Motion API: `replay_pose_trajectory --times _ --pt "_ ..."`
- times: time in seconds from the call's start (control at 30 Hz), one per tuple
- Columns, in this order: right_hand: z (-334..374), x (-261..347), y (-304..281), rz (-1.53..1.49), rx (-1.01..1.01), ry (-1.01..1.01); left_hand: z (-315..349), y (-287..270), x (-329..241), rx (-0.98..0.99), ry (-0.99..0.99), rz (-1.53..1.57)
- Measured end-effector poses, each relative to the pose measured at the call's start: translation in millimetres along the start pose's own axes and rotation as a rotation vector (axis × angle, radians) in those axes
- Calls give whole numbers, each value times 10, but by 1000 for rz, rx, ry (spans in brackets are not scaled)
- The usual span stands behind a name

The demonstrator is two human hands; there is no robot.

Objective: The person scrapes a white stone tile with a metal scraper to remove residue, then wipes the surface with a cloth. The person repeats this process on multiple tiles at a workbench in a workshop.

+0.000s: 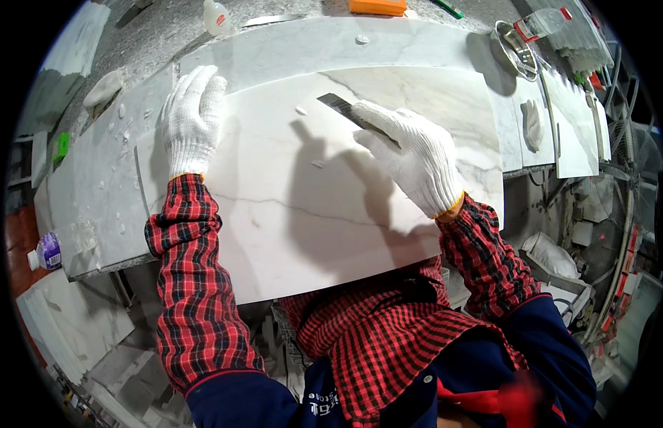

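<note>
A large white marble-look slab with grey and tan veins lies across the bench, its near edge against my body. My left hand, in a white knitted glove, rests at the slab's left edge with fingers stretched forward. In my right hand, gloved the same way, is a flat dark scraper blade. Its tip points forward and left over the slab, casting a shadow; contact with the surface I cannot tell. Small white crumbs lie near the blade. The blade's rear part is hidden in my grip.
Behind the slab runs a grey-white bench strip. A metal bowl and a clear plastic bottle stand back right, near a crumpled white glove. A white squeeze bottle and orange box sit far back. A purple bottle is left.
</note>
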State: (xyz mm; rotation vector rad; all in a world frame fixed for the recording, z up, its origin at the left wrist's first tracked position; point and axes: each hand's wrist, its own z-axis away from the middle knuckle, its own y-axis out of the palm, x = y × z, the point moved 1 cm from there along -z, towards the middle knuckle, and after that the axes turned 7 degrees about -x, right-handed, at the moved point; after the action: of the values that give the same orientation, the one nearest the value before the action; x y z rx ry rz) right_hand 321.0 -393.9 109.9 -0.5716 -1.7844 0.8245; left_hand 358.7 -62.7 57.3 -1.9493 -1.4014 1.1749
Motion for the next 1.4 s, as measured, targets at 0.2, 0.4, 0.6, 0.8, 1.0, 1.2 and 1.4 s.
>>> replay_pose_trajectory --times 0.2,0.4,0.6,0.8,1.0,1.2,1.4 --pt "-119 146 136 108 93 -155 -32 -32 -45 -10 9 -15" --pt "-34 99 73 283 89 -308 -25 -22 -75 -32 -2 26" --pt "159 271 -203 58 215 -161 -24 -51 -117 -34 -11 44" --pt "417 253 -94 277 337 -198 -25 -30 -95 -71 16 3" --pt "495 208 -299 326 373 -182 -36 -28 -63 -73 34 52" --pt "589 -134 -395 147 195 -43 -29 -22 -41 -59 39 29" --pt "528 -209 -291 253 105 -131 -38 -23 -83 -21 20 72"
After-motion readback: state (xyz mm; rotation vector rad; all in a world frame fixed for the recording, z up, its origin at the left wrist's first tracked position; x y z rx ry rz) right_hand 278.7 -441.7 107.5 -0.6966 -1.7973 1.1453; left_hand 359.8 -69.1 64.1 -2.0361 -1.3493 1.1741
